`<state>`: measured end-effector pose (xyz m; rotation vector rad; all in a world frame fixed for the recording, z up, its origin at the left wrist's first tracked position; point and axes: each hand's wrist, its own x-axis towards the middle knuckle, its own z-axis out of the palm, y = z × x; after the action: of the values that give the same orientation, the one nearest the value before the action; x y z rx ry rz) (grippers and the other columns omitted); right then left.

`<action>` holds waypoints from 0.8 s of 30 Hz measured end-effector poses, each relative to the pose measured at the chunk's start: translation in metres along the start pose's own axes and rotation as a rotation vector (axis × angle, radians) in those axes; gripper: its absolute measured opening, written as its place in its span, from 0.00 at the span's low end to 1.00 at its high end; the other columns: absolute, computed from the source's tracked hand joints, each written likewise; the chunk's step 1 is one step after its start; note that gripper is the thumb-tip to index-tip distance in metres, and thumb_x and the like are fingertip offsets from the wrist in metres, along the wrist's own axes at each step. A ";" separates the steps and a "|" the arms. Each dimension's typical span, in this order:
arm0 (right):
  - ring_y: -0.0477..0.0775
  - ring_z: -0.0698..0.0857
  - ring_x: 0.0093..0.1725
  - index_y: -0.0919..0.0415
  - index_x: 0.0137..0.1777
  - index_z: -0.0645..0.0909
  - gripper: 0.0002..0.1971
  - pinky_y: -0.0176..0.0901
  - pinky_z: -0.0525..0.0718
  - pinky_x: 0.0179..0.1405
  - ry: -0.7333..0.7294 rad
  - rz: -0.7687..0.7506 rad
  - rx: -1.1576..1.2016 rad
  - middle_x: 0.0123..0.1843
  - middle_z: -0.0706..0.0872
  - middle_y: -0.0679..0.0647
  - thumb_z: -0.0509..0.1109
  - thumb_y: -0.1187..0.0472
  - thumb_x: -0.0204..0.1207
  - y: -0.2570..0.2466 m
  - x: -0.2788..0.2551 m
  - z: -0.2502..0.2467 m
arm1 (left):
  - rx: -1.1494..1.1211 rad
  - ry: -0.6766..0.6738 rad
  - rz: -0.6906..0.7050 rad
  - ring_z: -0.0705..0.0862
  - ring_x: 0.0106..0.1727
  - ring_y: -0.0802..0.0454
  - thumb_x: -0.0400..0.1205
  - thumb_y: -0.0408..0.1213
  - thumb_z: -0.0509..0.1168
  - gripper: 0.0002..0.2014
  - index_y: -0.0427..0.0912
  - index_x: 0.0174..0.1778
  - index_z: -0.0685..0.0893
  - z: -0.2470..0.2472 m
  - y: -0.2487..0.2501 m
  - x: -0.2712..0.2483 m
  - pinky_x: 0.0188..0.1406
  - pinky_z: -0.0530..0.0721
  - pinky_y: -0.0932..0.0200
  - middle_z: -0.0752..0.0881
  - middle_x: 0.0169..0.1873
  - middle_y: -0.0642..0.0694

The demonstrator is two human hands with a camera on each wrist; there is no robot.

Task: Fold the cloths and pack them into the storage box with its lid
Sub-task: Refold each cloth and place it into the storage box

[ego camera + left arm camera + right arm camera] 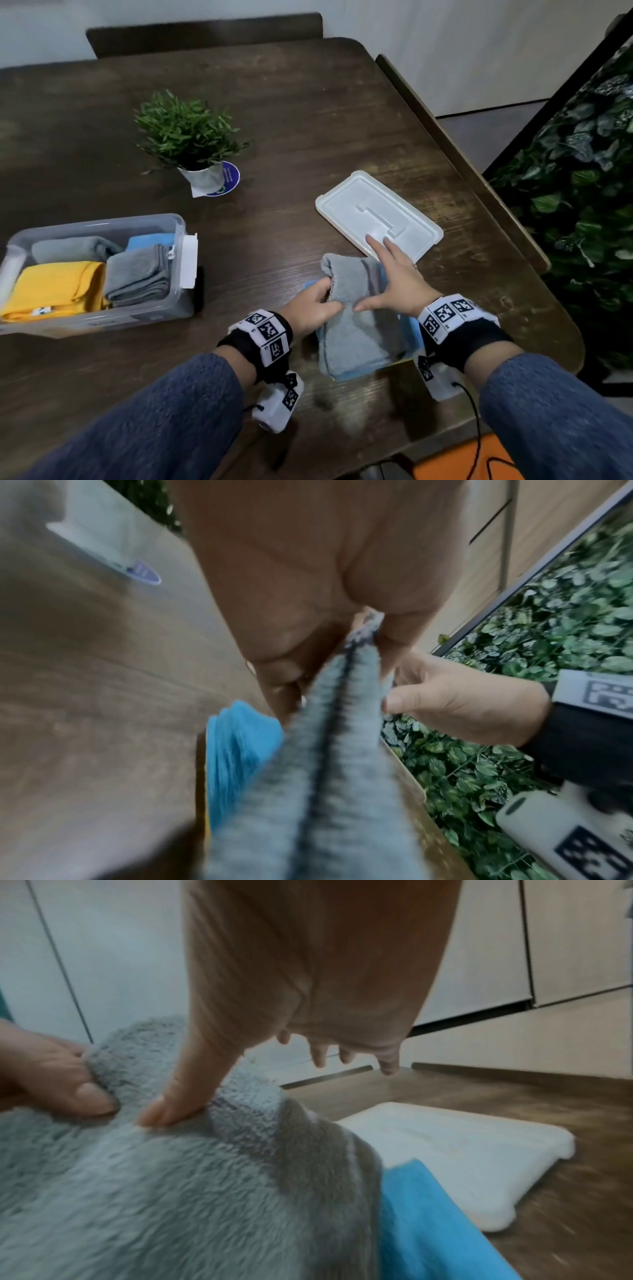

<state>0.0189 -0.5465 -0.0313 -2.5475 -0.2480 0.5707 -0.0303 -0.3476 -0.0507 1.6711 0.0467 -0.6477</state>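
Observation:
A fluffy grey cloth [356, 325] lies half folded on a blue cloth [412, 330] near the table's front right. My left hand [327, 291] pinches the grey cloth's [325, 777] doubled edge and lifts it. My right hand [383, 274] lies over the fold with its fingers straight, and its thumb [171, 1110] presses into the grey cloth [171, 1191]. The clear storage box [181, 240] stands at the left and holds folded yellow, grey and blue cloths. Its white lid [376, 212] lies flat just beyond my right hand.
A small potted plant [191, 137] stands behind the box, toward the middle of the dark wooden table [308, 102]. The table's right edge runs close to the lid [462, 1156]. A leafy wall panel [582, 205] fills the right side. A chair back shows at the far end.

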 end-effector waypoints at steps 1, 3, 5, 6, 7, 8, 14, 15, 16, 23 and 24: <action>0.54 0.44 0.86 0.35 0.83 0.42 0.68 0.66 0.51 0.82 -0.009 -0.065 -0.002 0.87 0.47 0.50 0.86 0.38 0.49 -0.006 0.003 -0.003 | -0.016 -0.034 0.010 0.80 0.64 0.52 0.71 0.37 0.66 0.27 0.42 0.68 0.73 -0.005 0.007 -0.005 0.70 0.78 0.50 0.81 0.65 0.43; 0.51 0.45 0.86 0.33 0.82 0.46 0.66 0.66 0.50 0.83 -0.057 -0.170 0.039 0.86 0.56 0.46 0.86 0.37 0.49 -0.022 0.007 -0.008 | -0.025 -0.101 0.041 0.77 0.62 0.52 0.74 0.29 0.64 0.28 0.37 0.71 0.68 -0.019 0.020 -0.018 0.63 0.78 0.55 0.79 0.62 0.44; 0.49 0.61 0.83 0.36 0.81 0.56 0.60 0.60 0.61 0.81 -0.131 -0.242 0.178 0.80 0.69 0.45 0.87 0.40 0.48 -0.041 0.008 -0.007 | 0.005 -0.114 0.049 0.78 0.56 0.53 0.72 0.31 0.63 0.23 0.36 0.64 0.70 -0.039 0.028 -0.035 0.56 0.80 0.55 0.78 0.53 0.43; 0.45 0.71 0.77 0.40 0.78 0.64 0.55 0.54 0.70 0.78 -0.168 -0.271 0.252 0.74 0.76 0.44 0.89 0.44 0.49 -0.053 0.007 -0.006 | 0.033 -0.097 0.044 0.78 0.53 0.55 0.72 0.33 0.64 0.20 0.38 0.60 0.71 -0.051 0.032 -0.045 0.53 0.80 0.58 0.78 0.50 0.44; 0.41 0.79 0.69 0.45 0.73 0.72 0.48 0.49 0.77 0.72 -0.199 -0.290 0.305 0.67 0.82 0.42 0.89 0.48 0.51 -0.066 0.006 -0.004 | 0.052 -0.079 0.039 0.78 0.50 0.57 0.73 0.32 0.65 0.17 0.42 0.56 0.71 -0.063 0.035 -0.055 0.50 0.79 0.62 0.78 0.48 0.46; 0.40 0.83 0.62 0.49 0.67 0.77 0.39 0.45 0.81 0.66 -0.234 -0.300 0.332 0.60 0.86 0.43 0.89 0.51 0.54 -0.079 0.004 -0.001 | 0.076 -0.064 0.032 0.78 0.48 0.59 0.76 0.30 0.67 0.14 0.44 0.54 0.72 -0.075 0.036 -0.065 0.47 0.79 0.65 0.79 0.47 0.47; 0.46 0.89 0.55 0.58 0.61 0.83 0.19 0.44 0.86 0.58 -0.413 -0.325 0.444 0.54 0.91 0.49 0.80 0.58 0.70 -0.149 -0.006 0.041 | 0.298 -0.098 -0.244 0.88 0.48 0.58 0.75 0.38 0.76 0.14 0.49 0.54 0.83 -0.146 0.015 -0.145 0.42 0.83 0.71 0.89 0.46 0.55; 0.44 0.89 0.54 0.57 0.60 0.83 0.18 0.42 0.86 0.58 -0.414 -0.325 0.455 0.53 0.91 0.48 0.79 0.57 0.72 -0.158 -0.007 0.051 | 0.357 -0.097 -0.301 0.88 0.51 0.54 0.73 0.38 0.78 0.15 0.47 0.54 0.85 -0.156 0.004 -0.159 0.44 0.84 0.70 0.90 0.46 0.53; 0.43 0.89 0.54 0.56 0.60 0.83 0.16 0.41 0.85 0.57 -0.424 -0.323 0.455 0.53 0.91 0.46 0.78 0.57 0.73 -0.167 -0.009 0.061 | 0.403 -0.080 -0.346 0.88 0.53 0.50 0.72 0.39 0.79 0.16 0.44 0.53 0.86 -0.166 -0.009 -0.172 0.48 0.86 0.67 0.90 0.48 0.50; 0.52 0.89 0.57 0.56 0.63 0.83 0.18 0.50 0.86 0.60 -0.634 -0.193 0.480 0.58 0.90 0.52 0.78 0.58 0.74 -0.213 -0.025 0.146 | 0.254 -0.022 -0.496 0.89 0.46 0.49 0.72 0.39 0.79 0.12 0.42 0.49 0.88 -0.224 -0.068 -0.251 0.39 0.87 0.58 0.91 0.44 0.45; 0.51 0.90 0.56 0.56 0.61 0.84 0.15 0.47 0.87 0.55 -0.672 -0.160 0.488 0.56 0.91 0.52 0.77 0.59 0.74 -0.218 -0.028 0.158 | 0.281 -0.011 -0.499 0.89 0.46 0.49 0.72 0.40 0.79 0.13 0.41 0.49 0.88 -0.233 -0.077 -0.257 0.40 0.87 0.57 0.90 0.44 0.45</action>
<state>-0.0894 -0.2989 -0.0313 -1.7854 -0.4714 1.2399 -0.1858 -0.0335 0.0062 1.9429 0.3895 -1.0765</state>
